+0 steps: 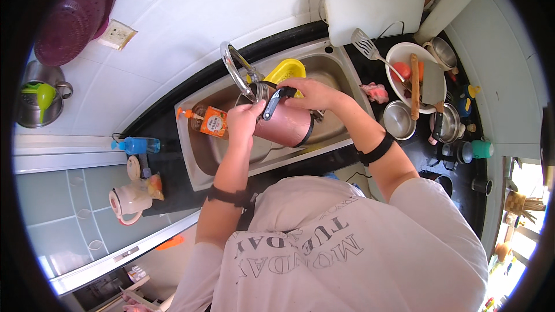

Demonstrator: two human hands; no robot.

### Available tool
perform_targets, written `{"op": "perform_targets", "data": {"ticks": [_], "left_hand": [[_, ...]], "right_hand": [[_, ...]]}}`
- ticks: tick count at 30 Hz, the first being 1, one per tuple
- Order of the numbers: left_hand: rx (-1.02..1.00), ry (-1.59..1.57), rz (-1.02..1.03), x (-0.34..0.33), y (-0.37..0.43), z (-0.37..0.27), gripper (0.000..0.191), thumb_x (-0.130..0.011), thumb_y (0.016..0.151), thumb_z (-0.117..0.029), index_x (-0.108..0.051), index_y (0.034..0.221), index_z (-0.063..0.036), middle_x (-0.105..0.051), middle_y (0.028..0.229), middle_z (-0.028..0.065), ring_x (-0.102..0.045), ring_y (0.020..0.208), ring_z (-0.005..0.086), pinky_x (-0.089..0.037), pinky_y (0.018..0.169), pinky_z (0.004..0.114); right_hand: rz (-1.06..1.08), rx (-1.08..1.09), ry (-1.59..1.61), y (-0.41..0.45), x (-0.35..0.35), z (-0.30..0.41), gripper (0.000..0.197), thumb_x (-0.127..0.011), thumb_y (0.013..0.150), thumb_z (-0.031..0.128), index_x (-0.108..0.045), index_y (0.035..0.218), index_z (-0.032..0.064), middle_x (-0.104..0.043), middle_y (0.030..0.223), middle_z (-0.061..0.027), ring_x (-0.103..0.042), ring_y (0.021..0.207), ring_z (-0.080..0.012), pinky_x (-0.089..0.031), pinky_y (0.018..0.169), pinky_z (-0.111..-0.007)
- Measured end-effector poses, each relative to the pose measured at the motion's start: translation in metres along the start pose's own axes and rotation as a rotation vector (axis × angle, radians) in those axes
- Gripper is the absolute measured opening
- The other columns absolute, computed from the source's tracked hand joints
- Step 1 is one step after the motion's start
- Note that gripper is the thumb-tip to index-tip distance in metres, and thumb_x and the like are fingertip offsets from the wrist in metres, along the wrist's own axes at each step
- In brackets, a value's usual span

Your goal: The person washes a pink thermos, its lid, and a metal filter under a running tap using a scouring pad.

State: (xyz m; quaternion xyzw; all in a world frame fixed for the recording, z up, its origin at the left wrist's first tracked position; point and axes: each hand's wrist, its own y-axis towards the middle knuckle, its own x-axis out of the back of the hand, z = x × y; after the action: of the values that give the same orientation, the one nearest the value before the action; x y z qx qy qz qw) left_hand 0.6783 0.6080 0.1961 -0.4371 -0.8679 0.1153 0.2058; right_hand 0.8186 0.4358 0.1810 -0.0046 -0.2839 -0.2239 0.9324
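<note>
A pink metal pot with a black rim [284, 126] lies tilted over the stainless steel sink [200, 180], its mouth end near the chrome faucet [234, 71]. My left hand [243, 122] is at the pot's left end, its thumb raised by the faucet's spout; whether its fingers grip the pot is hidden. Over the pot's upper side lies my right hand [308, 94], its fingers curled around the base of the black handle [273, 105]. Behind the pot is a yellow plastic strainer [288, 69]. An orange-labelled pump bottle [212, 120] lies at the sink's left side.
Right of the sink, a white basin [392, 54] holds a cleaver [432, 82], a slotted turner [366, 45] and a tomato [401, 70]. Raw meat [375, 92] and a steel bowl [399, 120] are nearby. A white cutting board [373, 0] leans behind. At left stand a blue bottle [141, 145] and a white kettle [132, 201].
</note>
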Motion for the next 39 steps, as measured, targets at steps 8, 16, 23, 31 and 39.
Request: {"op": "perform_targets", "data": {"ticks": [8,16,23,31,39], "left_hand": [[0.017,-0.164,0.050,-0.009,0.031,0.003,0.018,-0.074,0.077,-0.012,-0.061,0.075,0.0005,-0.063,0.074,0.0078,-0.059,0.060,0.0130,-0.046,0.056,0.026],[0.050,-0.100,0.119,0.013,0.001,-0.018,0.021,-0.072,0.080,-0.018,-0.066,0.077,0.0015,-0.063,0.070,0.0035,-0.057,0.059,0.0100,-0.043,0.055,0.024],[-0.179,0.514,0.168,0.077,-0.002,-0.034,0.026,-0.072,0.077,-0.022,-0.067,0.067,0.0017,-0.057,0.055,0.0025,-0.047,0.049,0.0068,-0.035,0.045,0.026],[-0.700,0.957,0.414,0.074,-0.003,-0.032,0.029,-0.070,0.073,-0.024,-0.059,0.059,-0.0013,-0.054,0.056,0.0105,-0.049,0.057,0.0293,-0.037,0.085,0.036],[-0.686,0.907,0.552,0.036,-0.001,-0.018,0.024,-0.069,0.073,-0.027,-0.066,0.063,-0.0047,-0.058,0.062,0.0113,-0.055,0.073,0.0301,-0.042,0.076,0.038]], "right_hand": [[-0.258,-0.109,-0.241,0.002,-0.009,0.001,0.042,-0.059,0.083,0.015,-0.052,0.124,0.0072,-0.055,0.121,-0.0188,-0.050,0.113,-0.0349,-0.041,0.096,-0.041],[-0.124,-0.109,-0.294,0.009,-0.008,0.026,0.050,-0.060,0.082,0.018,-0.047,0.130,0.0101,-0.049,0.130,-0.0162,-0.045,0.121,-0.0335,-0.039,0.099,-0.041],[0.230,-0.103,-0.215,0.027,-0.007,0.028,0.057,-0.062,0.081,0.017,-0.043,0.134,0.0120,-0.048,0.132,-0.0153,-0.046,0.121,-0.0317,-0.037,0.101,-0.039],[0.219,-0.181,-0.027,0.047,-0.019,0.021,0.054,-0.058,0.086,0.026,-0.042,0.136,0.0126,-0.055,0.124,-0.0174,-0.052,0.115,-0.0305,-0.040,0.097,-0.035],[-0.069,-0.139,-0.127,0.003,-0.026,0.037,0.047,-0.060,0.085,0.041,-0.056,0.123,0.0149,-0.042,0.137,-0.0164,-0.034,0.129,-0.0410,-0.028,0.107,-0.043]]}}
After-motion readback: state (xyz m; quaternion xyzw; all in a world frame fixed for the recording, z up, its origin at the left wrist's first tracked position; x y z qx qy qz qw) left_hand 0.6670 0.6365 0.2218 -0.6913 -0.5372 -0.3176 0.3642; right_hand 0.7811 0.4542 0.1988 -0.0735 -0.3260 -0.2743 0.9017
